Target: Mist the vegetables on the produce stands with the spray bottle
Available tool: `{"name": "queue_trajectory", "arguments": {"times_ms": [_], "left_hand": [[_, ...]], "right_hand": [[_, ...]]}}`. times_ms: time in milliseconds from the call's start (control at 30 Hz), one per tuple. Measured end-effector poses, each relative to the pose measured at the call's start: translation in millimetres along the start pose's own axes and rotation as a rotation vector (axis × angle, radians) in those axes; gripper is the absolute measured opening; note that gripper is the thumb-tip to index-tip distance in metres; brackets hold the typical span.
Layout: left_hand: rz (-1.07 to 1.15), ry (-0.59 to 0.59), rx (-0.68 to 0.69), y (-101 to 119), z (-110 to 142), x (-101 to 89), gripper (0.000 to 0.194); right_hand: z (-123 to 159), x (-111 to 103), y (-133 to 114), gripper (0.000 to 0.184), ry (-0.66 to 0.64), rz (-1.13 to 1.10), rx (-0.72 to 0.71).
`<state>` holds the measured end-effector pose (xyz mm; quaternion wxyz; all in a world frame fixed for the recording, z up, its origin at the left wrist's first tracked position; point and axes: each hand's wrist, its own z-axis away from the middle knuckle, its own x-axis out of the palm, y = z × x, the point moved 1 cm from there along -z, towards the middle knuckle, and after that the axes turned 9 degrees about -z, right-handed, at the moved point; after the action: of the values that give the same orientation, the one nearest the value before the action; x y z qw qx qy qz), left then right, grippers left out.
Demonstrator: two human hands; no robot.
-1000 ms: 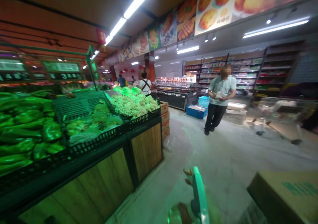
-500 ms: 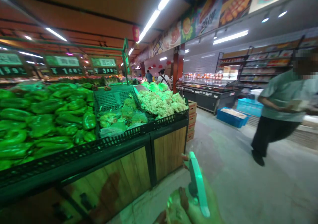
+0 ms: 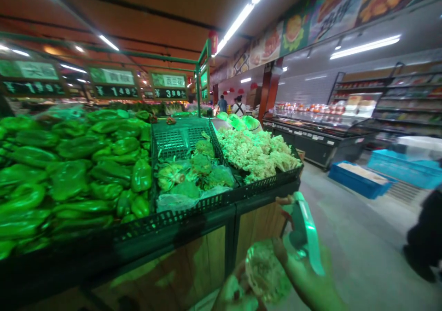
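Note:
My right hand (image 3: 305, 285) rises from the bottom edge and grips a pale phone (image 3: 305, 233) upright, fingertips curled over its top. My left hand (image 3: 230, 299) is barely in view at the bottom edge. It holds a round vegetable wrapped in clear film (image 3: 264, 274), pressed against my right palm. Both hands hover in front of the corner of a wooden produce stand (image 3: 207, 246). Black crates on the stand hold green peppers (image 3: 69, 168), wrapped broccoli (image 3: 200, 173) and pale cauliflower (image 3: 257, 152).
Green price signs (image 3: 113, 83) hang over the stand. A chilled counter (image 3: 317, 138) and blue crates (image 3: 359, 180) line the aisle's right side, with shelves (image 3: 400, 104) behind. A passer-by's dark leg (image 3: 424, 237) is at the right edge. Two people (image 3: 238, 106) stand far back.
My view has swung left and closer to the stand. The passer-by has slid to the right edge. My hands have risen, and the wrapped vegetable has come into view.

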<state>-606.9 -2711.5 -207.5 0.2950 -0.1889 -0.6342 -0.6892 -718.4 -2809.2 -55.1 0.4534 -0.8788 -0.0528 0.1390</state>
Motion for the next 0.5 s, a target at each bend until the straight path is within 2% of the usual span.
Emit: {"name": "queue_trajectory", "arguments": {"times_ms": [100, 200, 267, 400, 500], "left_hand": [[0.103, -0.159, 0.044, 6.4, -18.0, -19.1, 0.051], [0.173, -0.292, 0.071, 17.2, -29.6, -32.3, 0.054], [0.192, -0.307, 0.091, 28.1, -33.4, -36.8, 0.055], [0.19, -0.262, 0.145, 50.5, -36.7, -40.5, 0.059], [0.166, -0.238, 0.181, 60.8, -44.4, -45.1, 0.061]], "right_hand": [[-23.7, 11.8, 10.2, 0.052, 0.015, -0.002, -0.082], [-48.0, 20.7, 24.0, 0.051, -0.006, 0.007, -0.163], [-62.0, 28.2, 31.2, 0.052, -0.017, -0.005, -0.152], [-85.2, 46.8, 39.6, 0.056, 0.028, -0.095, -0.089], [-104.4, 60.2, 42.8, 0.06, -0.004, -0.166, -0.069]]}}
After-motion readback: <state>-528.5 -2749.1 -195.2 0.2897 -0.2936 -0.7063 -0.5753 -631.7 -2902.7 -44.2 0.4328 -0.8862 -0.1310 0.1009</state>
